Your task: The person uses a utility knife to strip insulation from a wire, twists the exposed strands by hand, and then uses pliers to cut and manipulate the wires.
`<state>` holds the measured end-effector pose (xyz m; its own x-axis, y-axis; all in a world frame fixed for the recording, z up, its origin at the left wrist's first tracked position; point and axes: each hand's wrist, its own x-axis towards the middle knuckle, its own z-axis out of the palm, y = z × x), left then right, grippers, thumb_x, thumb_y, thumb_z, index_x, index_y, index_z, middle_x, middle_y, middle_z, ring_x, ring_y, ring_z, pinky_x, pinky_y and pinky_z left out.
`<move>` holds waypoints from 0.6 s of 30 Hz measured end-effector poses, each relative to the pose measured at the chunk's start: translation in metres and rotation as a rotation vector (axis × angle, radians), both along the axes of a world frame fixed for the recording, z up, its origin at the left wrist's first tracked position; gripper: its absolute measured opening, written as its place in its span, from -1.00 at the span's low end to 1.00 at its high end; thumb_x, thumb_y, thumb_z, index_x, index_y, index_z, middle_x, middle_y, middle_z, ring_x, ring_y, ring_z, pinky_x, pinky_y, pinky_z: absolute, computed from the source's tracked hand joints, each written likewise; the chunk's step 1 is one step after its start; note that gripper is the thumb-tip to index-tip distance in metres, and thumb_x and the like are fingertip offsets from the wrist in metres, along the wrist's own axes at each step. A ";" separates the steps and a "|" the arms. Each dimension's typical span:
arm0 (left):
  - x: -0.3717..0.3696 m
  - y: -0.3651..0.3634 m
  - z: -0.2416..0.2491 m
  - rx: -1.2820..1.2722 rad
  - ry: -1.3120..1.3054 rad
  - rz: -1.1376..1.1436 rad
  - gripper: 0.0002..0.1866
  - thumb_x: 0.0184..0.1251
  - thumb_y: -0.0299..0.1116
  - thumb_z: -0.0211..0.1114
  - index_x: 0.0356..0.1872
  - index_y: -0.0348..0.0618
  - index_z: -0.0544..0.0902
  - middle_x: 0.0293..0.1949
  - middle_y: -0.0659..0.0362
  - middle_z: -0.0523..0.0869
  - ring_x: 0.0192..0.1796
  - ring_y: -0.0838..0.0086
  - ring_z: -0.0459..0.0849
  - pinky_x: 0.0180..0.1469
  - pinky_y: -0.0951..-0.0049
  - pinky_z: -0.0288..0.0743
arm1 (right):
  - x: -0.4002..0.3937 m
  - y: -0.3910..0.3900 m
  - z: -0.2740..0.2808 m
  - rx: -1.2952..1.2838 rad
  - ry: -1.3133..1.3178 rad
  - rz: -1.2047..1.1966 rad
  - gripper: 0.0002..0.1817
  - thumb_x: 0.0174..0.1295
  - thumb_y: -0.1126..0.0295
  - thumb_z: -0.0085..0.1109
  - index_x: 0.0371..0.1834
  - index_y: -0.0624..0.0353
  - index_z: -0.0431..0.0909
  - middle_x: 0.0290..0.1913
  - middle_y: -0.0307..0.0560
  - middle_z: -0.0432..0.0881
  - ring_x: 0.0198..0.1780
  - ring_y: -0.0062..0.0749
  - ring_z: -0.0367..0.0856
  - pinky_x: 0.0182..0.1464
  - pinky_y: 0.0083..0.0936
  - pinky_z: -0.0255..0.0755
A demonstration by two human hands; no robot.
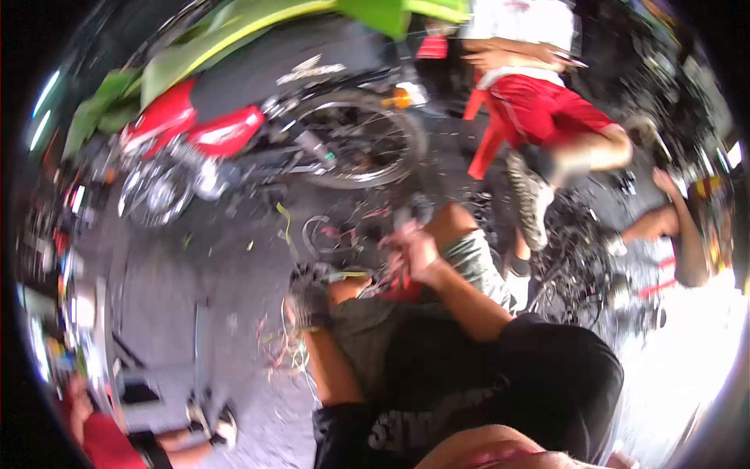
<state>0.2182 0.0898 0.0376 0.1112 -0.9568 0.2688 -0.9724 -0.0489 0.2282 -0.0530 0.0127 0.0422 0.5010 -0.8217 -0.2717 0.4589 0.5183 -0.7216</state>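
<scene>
My right hand is blurred and closed around thin red and pink wires above my lap. My left hand looks dark, perhaps gloved or dirty, with its fingers curled on the same bundle where a green wire runs out. More loose coloured wires lie on the grey floor just beside my left hand. I sit in grey shorts and a black shirt, with my knee raised beyond my right hand.
A red motorcycle stands ahead under a green cover. A person in red shorts sits close on the right, with black cable tangles nearby. Another person's arm is at the far right, and a third person crouches low on the left.
</scene>
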 end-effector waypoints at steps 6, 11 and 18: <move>0.014 0.012 -0.026 -0.158 0.433 0.263 -0.67 0.08 -0.37 0.22 -0.08 -0.16 0.65 -0.05 -0.03 0.68 0.07 0.17 0.62 0.11 0.29 0.49 | 0.006 0.018 0.022 0.203 -0.325 0.053 -0.01 0.03 -0.58 -0.31 -0.05 0.22 0.52 -0.63 -0.22 0.31 -0.63 -0.45 0.21 -0.50 -0.41 0.16; -0.002 0.023 0.002 -0.298 0.340 0.329 -0.86 -0.01 -0.43 0.26 -0.37 -0.13 0.66 -0.40 0.06 0.71 -0.26 0.12 0.69 -0.25 0.28 0.57 | -0.004 -0.002 0.007 0.128 -0.628 -0.108 -0.07 0.13 -0.51 -0.27 0.09 0.20 0.47 -0.63 -0.34 0.32 -0.63 -0.56 0.20 -0.53 -0.56 0.16; 0.029 0.005 -0.047 -0.335 0.208 0.136 -0.88 0.16 -0.37 0.13 -0.50 -0.15 0.55 -0.49 -0.02 0.64 -0.43 0.10 0.62 -0.44 0.21 0.49 | -0.010 0.008 0.035 0.168 -0.257 -0.173 -0.24 0.26 -0.36 -0.29 -0.16 0.23 0.47 -0.53 -0.11 0.45 -0.56 -0.34 0.39 -0.43 -0.31 0.35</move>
